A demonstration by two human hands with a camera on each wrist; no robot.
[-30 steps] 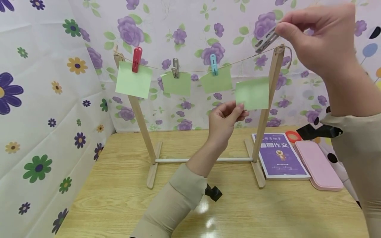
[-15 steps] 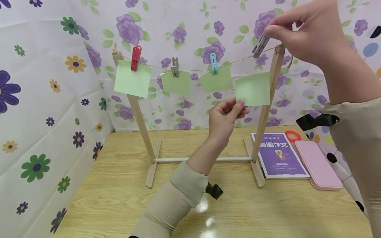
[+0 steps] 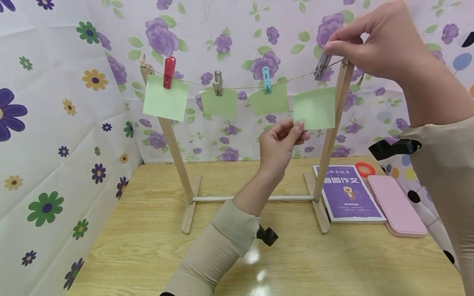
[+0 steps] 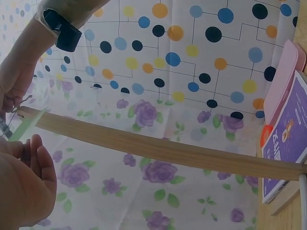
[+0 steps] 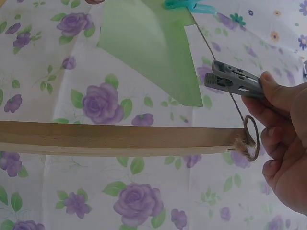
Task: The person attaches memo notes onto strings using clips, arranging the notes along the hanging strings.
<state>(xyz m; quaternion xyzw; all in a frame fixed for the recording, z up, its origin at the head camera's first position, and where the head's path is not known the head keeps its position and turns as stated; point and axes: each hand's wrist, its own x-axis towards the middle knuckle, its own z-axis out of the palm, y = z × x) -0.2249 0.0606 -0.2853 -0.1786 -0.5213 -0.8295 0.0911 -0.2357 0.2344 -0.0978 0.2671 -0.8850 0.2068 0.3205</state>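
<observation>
My left hand (image 3: 275, 150) pinches the lower left corner of a pale green paper note (image 3: 314, 110), held below the twine (image 3: 296, 78) beside the right post. Above it, my right hand (image 3: 383, 47) grips the upper end of a grey clothespin (image 3: 323, 66) between thumb and fingers. In the right wrist view the twine runs across the front part of that clothespin (image 5: 235, 79), and the note's edge is apart from it. Three more green notes hang along the twine, under a red clothespin (image 3: 169, 72), a second grey clothespin (image 3: 217, 83) and a light blue clothespin (image 3: 266, 80).
Two wooden posts (image 3: 174, 152) on feet, joined by a white rod (image 3: 292, 198), carry the twine. Right of the stand lie a purple book (image 3: 352, 193), a pink case (image 3: 396, 205) and a red ring (image 3: 364, 169) on the wooden table (image 3: 148, 246). Flowered cloth hangs behind.
My right hand has moved left, bringing the grey clothespin down to the twine and more upright. The note in my left hand has risen slightly.
</observation>
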